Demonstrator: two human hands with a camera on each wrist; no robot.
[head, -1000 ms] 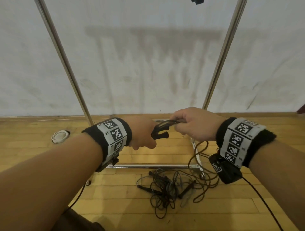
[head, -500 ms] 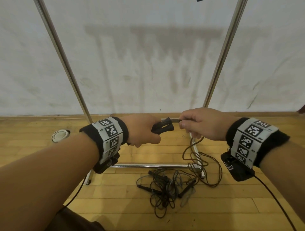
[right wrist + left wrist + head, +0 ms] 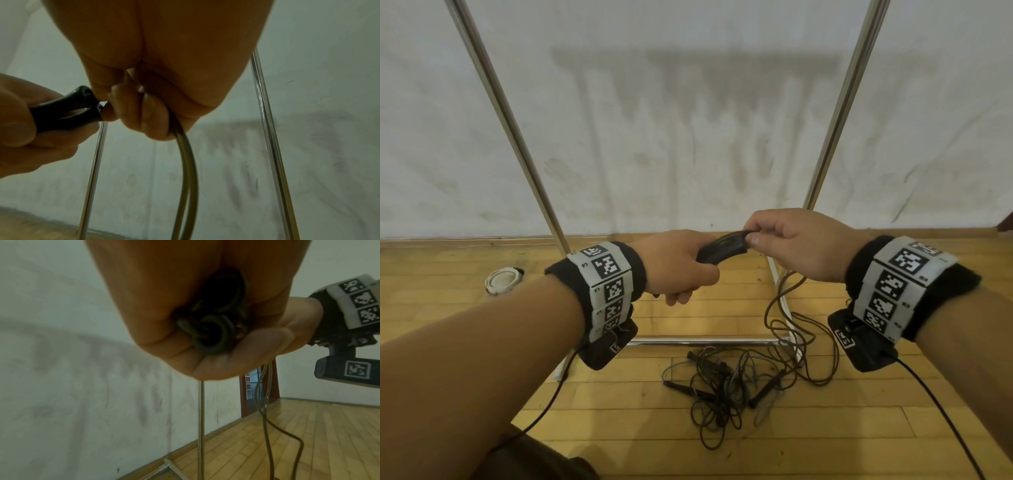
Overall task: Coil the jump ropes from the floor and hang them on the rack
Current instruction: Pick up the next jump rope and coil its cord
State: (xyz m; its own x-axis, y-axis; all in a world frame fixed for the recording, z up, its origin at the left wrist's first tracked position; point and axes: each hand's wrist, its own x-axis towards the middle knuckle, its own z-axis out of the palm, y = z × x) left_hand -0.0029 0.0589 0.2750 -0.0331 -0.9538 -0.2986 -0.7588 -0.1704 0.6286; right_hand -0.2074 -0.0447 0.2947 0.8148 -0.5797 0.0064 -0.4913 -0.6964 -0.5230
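Jump rope handles [image 3: 720, 247], two black ones side by side, sit in the closed grip of the left hand [image 3: 678, 265]. The right hand [image 3: 794, 245], pinching the cord [image 3: 779, 293], has moved up against them since a second ago, so coiling begins. Other ropes [image 3: 722, 383] lie tangled on the floor near the rack [image 3: 835, 113].

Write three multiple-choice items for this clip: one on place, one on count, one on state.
1. Where is the tangled pile of ropes?
A. on the floor by the rack base
B. over the rack's top bar
C. in a box

2. How many black handles does the left hand grip?
A. one
B. two
C. four

3. What is the right hand doing?
A. resting open
B. pinching the cord at the handles
C. gripping a rack pole

Answers: 1 A, the pile lies on the wooden boards; 2 B, the right wrist view shows two handle ends; 3 B, fingers curl round the cord.
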